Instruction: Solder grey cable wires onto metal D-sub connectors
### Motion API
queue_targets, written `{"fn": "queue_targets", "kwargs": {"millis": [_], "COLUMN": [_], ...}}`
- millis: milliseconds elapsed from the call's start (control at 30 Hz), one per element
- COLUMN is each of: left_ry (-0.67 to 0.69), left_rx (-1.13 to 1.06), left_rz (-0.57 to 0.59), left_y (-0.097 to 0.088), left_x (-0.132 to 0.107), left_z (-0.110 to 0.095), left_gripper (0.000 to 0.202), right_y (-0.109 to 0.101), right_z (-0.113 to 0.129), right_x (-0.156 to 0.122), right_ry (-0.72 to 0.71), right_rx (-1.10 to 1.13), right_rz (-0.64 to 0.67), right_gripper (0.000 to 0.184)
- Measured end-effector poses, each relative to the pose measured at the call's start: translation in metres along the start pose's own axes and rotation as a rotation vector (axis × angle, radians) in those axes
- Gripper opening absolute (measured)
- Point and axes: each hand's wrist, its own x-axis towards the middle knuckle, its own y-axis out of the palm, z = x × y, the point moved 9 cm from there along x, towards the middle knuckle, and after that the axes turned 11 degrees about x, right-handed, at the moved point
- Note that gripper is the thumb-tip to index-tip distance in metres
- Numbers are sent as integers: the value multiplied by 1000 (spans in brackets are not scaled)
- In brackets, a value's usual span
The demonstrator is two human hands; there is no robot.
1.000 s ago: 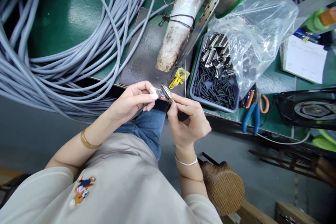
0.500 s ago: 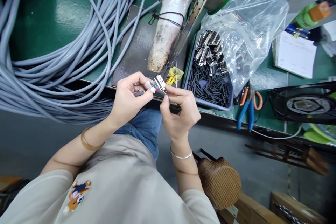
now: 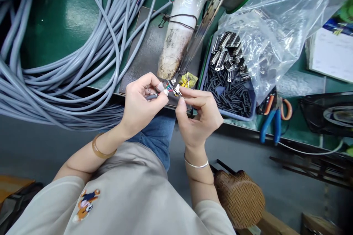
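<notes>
My left hand [image 3: 145, 101] pinches the stripped end of a grey cable, its thin coloured wires [image 3: 170, 86] fanning out toward a metal multi-pin connector [image 3: 177, 90]. Thumb and fingertips of my right hand [image 3: 198, 112] grip the connector's other side. Both hands are closed, close together at the bench edge. Just above the connector is the dark tip of a fixed soldering iron [image 3: 202, 25] with a slotted metal sleeve; I cannot tell whether they touch. Behind the connector lies a crumpled yellow piece [image 3: 191, 80]. Beside the iron hangs a scorched white tube [image 3: 176, 38] with a black tie.
Many grey cables [image 3: 82, 58] spread across the left of the green bench. A bin [image 3: 252, 117] of connectors and black sleeves stands right, partly under a clear plastic bag [image 3: 286, 18]. Farther right are blue-handled pliers [image 3: 271, 126] and a black fan [image 3: 328, 112]. A woven-top stool [image 3: 242, 198] stands below.
The view has shifted slightly, so most things sit farther right. Both hands have brought the connector up closer to the iron's tip, keeping their hold.
</notes>
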Motion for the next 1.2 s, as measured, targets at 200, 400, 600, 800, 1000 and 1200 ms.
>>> {"fn": "queue_targets", "kwargs": {"millis": [200, 400, 600, 800, 1000, 1200], "left_ry": [8, 29, -10, 29, 49, 28], "left_rx": [20, 60, 97, 149, 157, 147], "left_rz": [-7, -16, 15, -11, -25, 19], "left_y": [-1, -3, -2, -3, -4, -3], "left_x": [-3, -3, -2, -3, -4, -2], "left_z": [-6, -12, -4, -7, -17, -11], "left_gripper": [18, 18, 19, 18, 18, 17], "right_y": [0, 0, 3, 4, 3, 5], "right_z": [2, 8, 9, 9, 12, 15], "right_x": [3, 6, 3, 7, 12, 9], "right_ry": [-9, -36, -52, -47, -31, -58], "right_rx": [-32, -57, -106, -98, -111, -145], "right_rz": [-2, 1, 52, 40, 32, 114], "right_gripper": [16, 17, 18, 18, 16, 18]}}
